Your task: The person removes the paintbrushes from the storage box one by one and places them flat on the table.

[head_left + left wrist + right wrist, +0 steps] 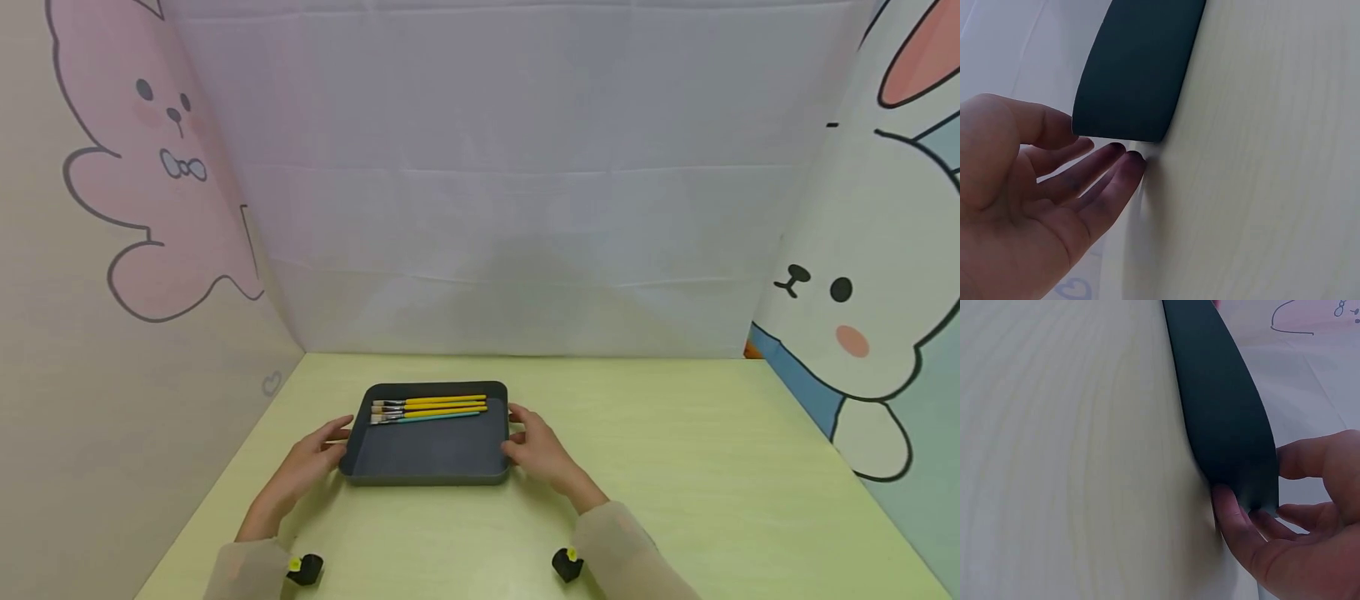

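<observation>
Tray (427, 454) on worktop (675, 467), between both hands' fingers. Left hand (302, 468): fingers loosely extended at tray's end. Right hand (546, 454): fingers relaxed, touching opposite end. Brushes (442, 407) inside, beyond fingers' midline. Even pressure advisable; tilt could roll them.

The tray (427, 457) stands on the desk (660, 467) between the left hand (303, 467), at its left side, and the right hand (546, 450), at its right. Inside, paintbrushes (442, 406) lie side by side towards the back, bristles left, handles right. Behind the desk hangs a cloth (510, 208).
</observation>
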